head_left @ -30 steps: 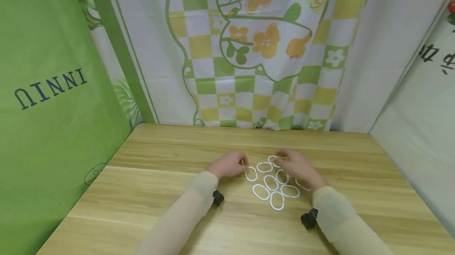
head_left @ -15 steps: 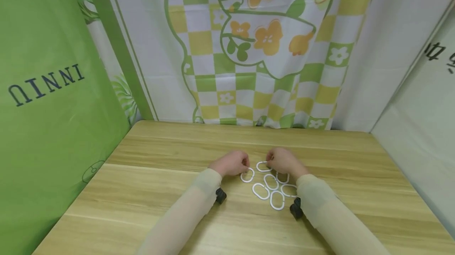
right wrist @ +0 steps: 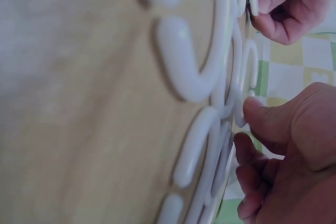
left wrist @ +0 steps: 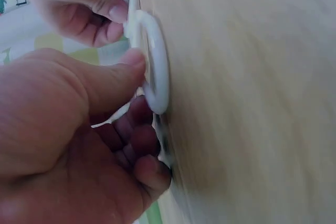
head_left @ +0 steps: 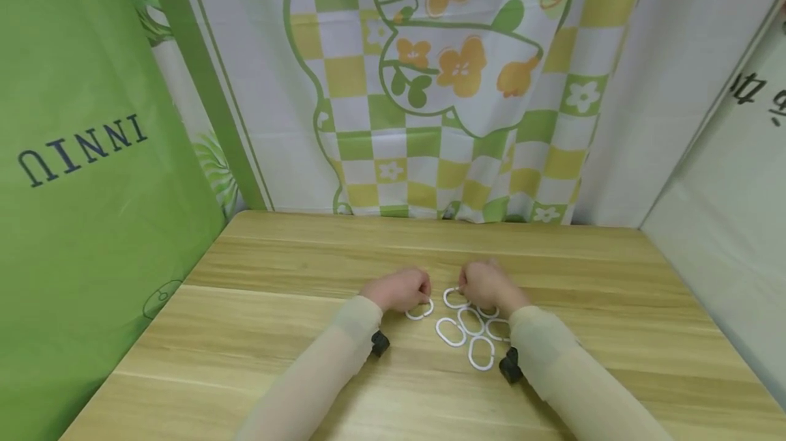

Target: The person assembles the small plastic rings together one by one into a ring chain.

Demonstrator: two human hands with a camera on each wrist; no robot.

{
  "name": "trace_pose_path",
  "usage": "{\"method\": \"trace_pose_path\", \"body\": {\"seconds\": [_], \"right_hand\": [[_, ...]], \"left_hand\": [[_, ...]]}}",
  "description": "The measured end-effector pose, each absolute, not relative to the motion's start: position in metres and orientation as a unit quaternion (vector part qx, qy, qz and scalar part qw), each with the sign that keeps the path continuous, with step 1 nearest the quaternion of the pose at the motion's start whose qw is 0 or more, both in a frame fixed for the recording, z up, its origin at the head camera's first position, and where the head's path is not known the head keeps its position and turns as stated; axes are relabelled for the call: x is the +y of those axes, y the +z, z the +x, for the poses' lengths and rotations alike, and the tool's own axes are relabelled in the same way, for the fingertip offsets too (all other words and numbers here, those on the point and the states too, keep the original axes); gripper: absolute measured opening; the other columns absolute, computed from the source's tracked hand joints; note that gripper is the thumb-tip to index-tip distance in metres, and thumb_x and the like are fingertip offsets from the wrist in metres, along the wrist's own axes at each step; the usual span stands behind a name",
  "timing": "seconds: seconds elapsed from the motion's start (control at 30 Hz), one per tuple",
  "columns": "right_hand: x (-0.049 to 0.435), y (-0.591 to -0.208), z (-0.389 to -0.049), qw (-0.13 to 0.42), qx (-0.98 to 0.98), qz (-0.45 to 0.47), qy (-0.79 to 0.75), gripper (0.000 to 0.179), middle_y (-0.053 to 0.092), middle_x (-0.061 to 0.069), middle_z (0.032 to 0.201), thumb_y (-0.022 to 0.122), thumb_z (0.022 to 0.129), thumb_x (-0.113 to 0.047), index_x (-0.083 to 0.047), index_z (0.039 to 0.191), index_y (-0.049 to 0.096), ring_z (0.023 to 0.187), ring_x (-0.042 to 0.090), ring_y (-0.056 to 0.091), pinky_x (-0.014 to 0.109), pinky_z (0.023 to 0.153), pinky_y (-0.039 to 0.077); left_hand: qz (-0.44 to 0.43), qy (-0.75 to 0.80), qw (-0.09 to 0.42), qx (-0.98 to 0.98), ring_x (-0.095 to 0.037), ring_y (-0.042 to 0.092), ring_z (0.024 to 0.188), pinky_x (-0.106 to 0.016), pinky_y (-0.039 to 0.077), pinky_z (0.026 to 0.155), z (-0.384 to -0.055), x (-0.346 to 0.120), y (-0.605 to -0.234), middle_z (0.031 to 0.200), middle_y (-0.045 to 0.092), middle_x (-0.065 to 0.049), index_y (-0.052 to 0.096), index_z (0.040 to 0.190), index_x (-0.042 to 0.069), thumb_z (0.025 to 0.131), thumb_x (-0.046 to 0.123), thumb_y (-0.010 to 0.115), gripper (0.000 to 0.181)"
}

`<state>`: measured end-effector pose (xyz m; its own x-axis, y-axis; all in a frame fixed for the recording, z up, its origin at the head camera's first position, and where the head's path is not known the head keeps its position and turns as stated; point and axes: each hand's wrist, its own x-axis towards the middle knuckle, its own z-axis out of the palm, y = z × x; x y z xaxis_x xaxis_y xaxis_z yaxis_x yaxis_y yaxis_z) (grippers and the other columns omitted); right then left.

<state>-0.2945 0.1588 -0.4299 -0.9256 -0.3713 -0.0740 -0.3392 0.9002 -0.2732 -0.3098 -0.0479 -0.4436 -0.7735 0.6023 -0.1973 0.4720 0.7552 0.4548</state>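
Near the middle of the table, in the head view, my left hand [head_left: 399, 289] pinches a white plastic curtain ring [head_left: 417, 318] by its far side. The left wrist view shows this ring [left wrist: 161, 66] tilted, with the thumb against it. To the right, my right hand [head_left: 490, 284] grips the far edge of another curtain ring [head_left: 446, 298] between thumb and fingers; the right wrist view shows that ring [right wrist: 254, 59] at the thumb tip. Several more curtain rings [head_left: 471, 353] lie close together in front of the right hand, some touching. The hand and sleeve partly cover a few of them.
The wooden table [head_left: 295, 345] has curtains behind and on both sides: a checked, flowered one [head_left: 424, 147] at the back, a green one [head_left: 86, 236] to the left and a white one [head_left: 731, 236] to the right. Small black cameras [head_left: 511, 364] sit at both wrists.
My right hand has moved left from the farthest ring to the one beside it, which has come slightly nearer. My left hand's ring has shifted left and nearer, away from the group.
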Motion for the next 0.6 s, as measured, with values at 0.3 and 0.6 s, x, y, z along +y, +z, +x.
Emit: {"method": "trace_pose_path", "body": {"seconds": [0.3,0.6], "right_hand": [[0.164,-0.425,-0.281,0.069,0.947,-0.133,-0.286,0.007,0.055,0.003,0.076,0.056,0.092,-0.003,-0.007,0.087,0.059,0.069,0.019,0.051,0.038,0.068,0.045],[0.166,-0.413,-0.262,0.037,0.913,-0.141,-0.38,0.006,0.059,0.008,0.079,0.06,0.096,-0.008,-0.003,0.093,0.063,0.068,0.018,0.052,0.033,0.06,0.045]], "left_hand": [[0.29,0.304,0.12,0.9,-0.01,0.056,0.074,-0.026,0.048,0.068,-0.312,-0.069,-0.442,0.084,0.061,0.001,0.064,0.103,0.012,0.098,0.021,0.061,0.01],[0.304,0.322,0.074,0.893,-0.009,0.06,0.08,-0.026,0.05,0.073,-0.307,-0.075,-0.425,0.097,0.07,-0.007,0.069,0.109,0.005,0.101,0.019,0.058,0.019]]}}
